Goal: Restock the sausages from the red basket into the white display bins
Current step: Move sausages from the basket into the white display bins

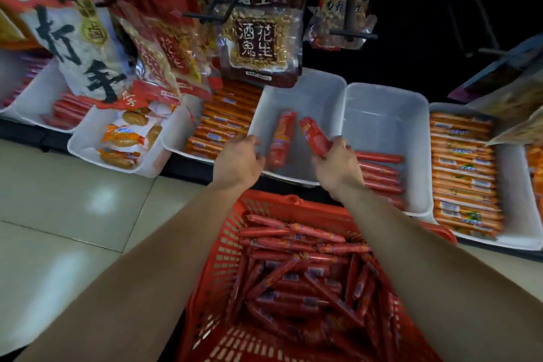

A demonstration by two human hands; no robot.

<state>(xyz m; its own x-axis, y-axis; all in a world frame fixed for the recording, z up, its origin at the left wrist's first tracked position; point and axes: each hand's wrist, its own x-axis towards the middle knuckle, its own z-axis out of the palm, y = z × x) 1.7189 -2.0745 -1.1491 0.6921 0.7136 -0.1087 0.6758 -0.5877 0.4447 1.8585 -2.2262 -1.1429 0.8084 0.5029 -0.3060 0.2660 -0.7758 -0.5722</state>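
A red plastic basket [223,247] full of several red sausages [296,276] sits on the floor below me. Straight ahead is a white display bin [320,91] with one red sausage [280,138] lying on its floor. My right hand [338,167] grips another red sausage [314,135] over that bin, its tip pointing up and left. My left hand [239,161] hovers at the bin's left front rim, fingers curled, with nothing visible in it.
A second white bin [388,106] to the right holds a few red sausages [379,173] at its front. Bins of orange sausages [461,170] flank both sides. Snack bags [258,41] hang on hooks above the bins. Pale floor tiles lie to the left.
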